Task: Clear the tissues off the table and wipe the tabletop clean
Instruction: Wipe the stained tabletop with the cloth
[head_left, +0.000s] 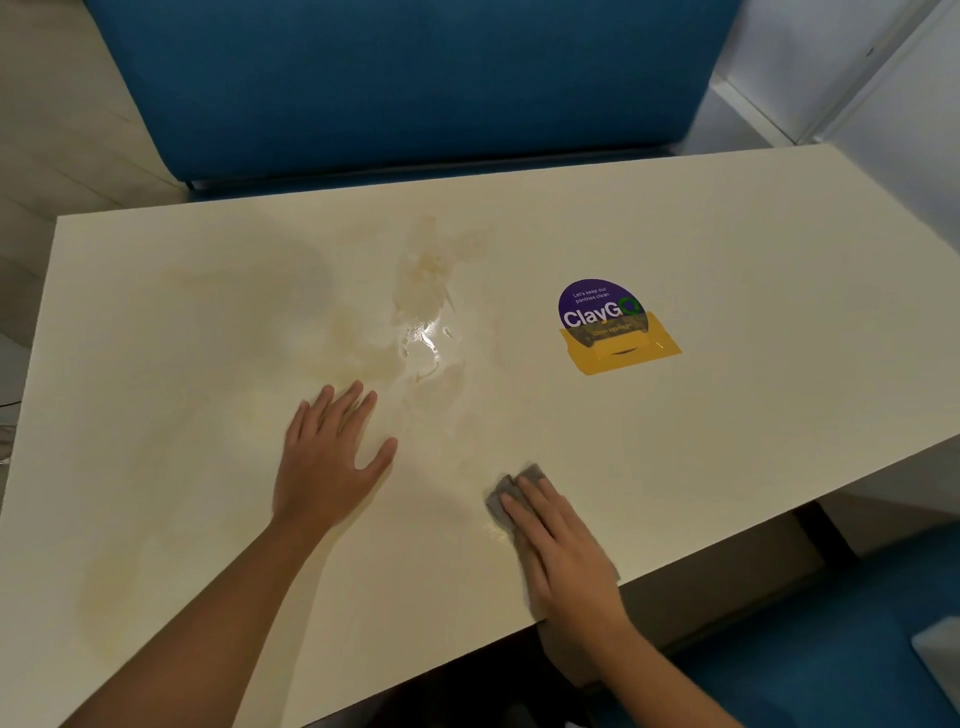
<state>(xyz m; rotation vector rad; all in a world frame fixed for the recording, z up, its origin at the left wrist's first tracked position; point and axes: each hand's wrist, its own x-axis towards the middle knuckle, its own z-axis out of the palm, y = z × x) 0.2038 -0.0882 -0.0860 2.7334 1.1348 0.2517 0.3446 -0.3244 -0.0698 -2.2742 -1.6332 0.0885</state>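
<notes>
The cream tabletop fills the view, with a wet, brownish smear glistening near its middle. My right hand lies flat on a grey cloth, pressing it onto the table near the front right edge; the cloth's end sticks out past my fingertips. My left hand rests palm down on the table, fingers spread, just below the smear and holding nothing. No tissues are in view on the table.
A round purple sticker over a yellow label is stuck to the table right of the smear. A blue upholstered seat back stands behind the far edge. Another blue seat lies at the lower right, with a white wall panel beyond.
</notes>
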